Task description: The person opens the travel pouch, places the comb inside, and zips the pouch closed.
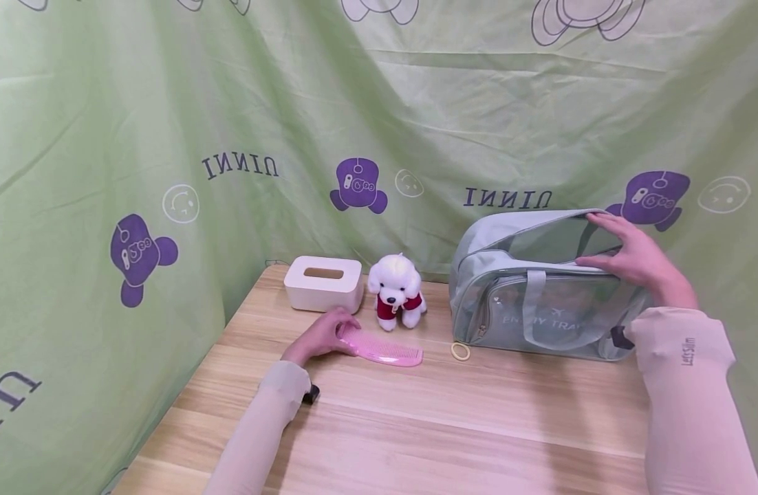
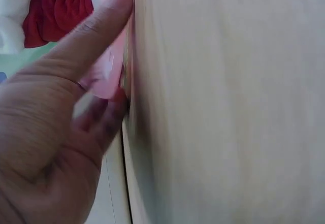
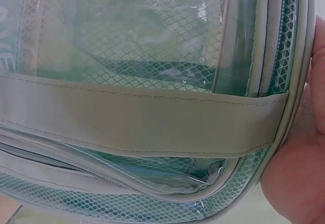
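Observation:
My left hand (image 1: 325,335) pinches one end of a pink comb (image 1: 385,349) between thumb and fingers, low over the tabletop; the left wrist view shows the comb (image 2: 107,76) close to the wood. Just behind the comb stands a white plush dog (image 1: 396,285) in a red outfit. My right hand (image 1: 642,256) lies at the top right of a pale green see-through travel bag (image 1: 558,313), its fingers spread across the top opening. In the right wrist view that hand (image 3: 294,168) is partly visible beside the bag's piped edge.
A white tissue box (image 1: 323,292) sits at the table's back left corner. A small yellow ring (image 1: 460,351) lies before the bag's left end. Green printed cloth (image 1: 261,103) hangs behind the wooden table (image 1: 416,433).

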The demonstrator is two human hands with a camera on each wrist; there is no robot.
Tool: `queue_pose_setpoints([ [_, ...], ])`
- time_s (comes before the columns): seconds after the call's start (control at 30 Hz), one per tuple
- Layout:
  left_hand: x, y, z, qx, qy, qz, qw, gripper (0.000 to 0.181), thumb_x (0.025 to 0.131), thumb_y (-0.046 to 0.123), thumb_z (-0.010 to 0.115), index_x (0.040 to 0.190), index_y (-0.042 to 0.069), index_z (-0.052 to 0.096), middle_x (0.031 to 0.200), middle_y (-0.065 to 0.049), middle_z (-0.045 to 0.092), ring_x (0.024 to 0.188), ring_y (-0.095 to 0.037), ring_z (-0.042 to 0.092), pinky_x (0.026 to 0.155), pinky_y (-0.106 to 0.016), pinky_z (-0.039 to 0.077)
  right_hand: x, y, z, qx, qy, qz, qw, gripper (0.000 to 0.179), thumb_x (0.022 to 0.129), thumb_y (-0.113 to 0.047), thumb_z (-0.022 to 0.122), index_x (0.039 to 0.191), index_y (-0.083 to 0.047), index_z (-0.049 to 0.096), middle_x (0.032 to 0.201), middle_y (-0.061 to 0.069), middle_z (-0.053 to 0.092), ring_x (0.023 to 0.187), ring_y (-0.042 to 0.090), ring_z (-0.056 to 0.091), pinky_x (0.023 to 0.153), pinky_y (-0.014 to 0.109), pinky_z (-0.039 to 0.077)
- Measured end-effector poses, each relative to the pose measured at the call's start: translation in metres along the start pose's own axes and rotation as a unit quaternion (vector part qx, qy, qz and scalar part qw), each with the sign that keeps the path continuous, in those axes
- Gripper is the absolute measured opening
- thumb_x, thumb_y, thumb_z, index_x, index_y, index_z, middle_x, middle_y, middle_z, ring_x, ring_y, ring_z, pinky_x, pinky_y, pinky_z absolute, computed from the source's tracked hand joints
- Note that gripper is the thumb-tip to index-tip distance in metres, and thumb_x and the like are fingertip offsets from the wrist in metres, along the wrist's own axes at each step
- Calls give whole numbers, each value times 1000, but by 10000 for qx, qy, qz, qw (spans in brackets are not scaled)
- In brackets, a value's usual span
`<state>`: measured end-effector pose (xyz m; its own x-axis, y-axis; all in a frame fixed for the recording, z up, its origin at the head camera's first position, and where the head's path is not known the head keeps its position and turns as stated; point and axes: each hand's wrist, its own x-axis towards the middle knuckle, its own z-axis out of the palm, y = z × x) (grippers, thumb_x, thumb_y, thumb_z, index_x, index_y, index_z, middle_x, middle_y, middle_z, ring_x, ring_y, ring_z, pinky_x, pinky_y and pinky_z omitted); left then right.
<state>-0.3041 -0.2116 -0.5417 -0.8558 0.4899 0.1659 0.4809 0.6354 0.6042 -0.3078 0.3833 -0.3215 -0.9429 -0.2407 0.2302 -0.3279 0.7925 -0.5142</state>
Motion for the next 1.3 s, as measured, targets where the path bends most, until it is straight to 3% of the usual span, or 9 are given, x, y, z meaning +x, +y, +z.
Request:
queue_pose_setpoints([
  [0.2, -5, -3, -5, -907, -36, -574, 9942, 56, 63, 28, 100, 111, 17, 74, 120, 0, 68, 116, -21, 57, 111, -46, 43, 0, 0, 0, 24, -52, 95, 9999, 103, 86, -21, 84, 165, -12, 20, 169, 30, 9, 153, 58, 7, 114, 81, 9],
  [0.43, -11, 1, -12, -1502, -42, -1004, 9835, 57, 64, 28, 100, 114, 20, 73, 122, -1, 68, 111, -21, 59, 105, -40, 45, 0, 1, -1, 13, -60, 70, 10000, 102, 86, -21, 84, 165, -11, 19, 169, 30, 9, 153, 58, 6, 115, 80, 8],
  [0.67, -19, 7, -17, -1709, 186, -1069, 9793, 58, 65, 27, 100, 115, 17, 74, 121, -4, 69, 105, -20, 61, 96, -32, 47, 0, -2, -2, 10, -79, 65, 9999, 102, 87, -23, 83, 165, -10, 19, 169, 31, 7, 152, 59, 6, 114, 81, 8],
  [0.83, -25, 14, -19, -2056, 430, -1067, 9718, 58, 64, 23, 100, 115, 13, 73, 118, -8, 71, 99, -19, 65, 87, -28, 53, -1, -3, -3, -9, -76, 52, 10000, 101, 87, -22, 83, 165, -9, 19, 169, 32, 8, 152, 59, 6, 114, 81, 8],
  [1.03, -30, 31, -28, -2324, 830, -1118, 9626, 62, 60, 27, 102, 114, 14, 72, 111, -9, 71, 92, -22, 66, 76, -27, 57, -1, -3, -2, -2, -76, 52, 10000, 101, 87, -22, 83, 165, -9, 20, 168, 32, 8, 152, 59, 6, 115, 80, 8],
  [1.17, -30, 44, -34, -2461, 1039, -982, 9586, 63, 63, 27, 100, 116, 13, 70, 113, -9, 71, 93, -24, 66, 75, -28, 58, -1, -2, -2, -39, -108, 76, 9999, 102, 87, -23, 83, 165, -10, 19, 169, 32, 8, 152, 59, 6, 114, 81, 9],
  [1.3, -28, 58, -39, -2781, 1130, -869, 9499, 61, 66, 21, 99, 118, 11, 69, 109, -14, 70, 90, -25, 68, 72, -30, 61, -1, -2, -2, -57, -143, 92, 9998, 102, 87, -23, 83, 165, -10, 19, 169, 32, 8, 152, 60, 6, 113, 82, 9],
])
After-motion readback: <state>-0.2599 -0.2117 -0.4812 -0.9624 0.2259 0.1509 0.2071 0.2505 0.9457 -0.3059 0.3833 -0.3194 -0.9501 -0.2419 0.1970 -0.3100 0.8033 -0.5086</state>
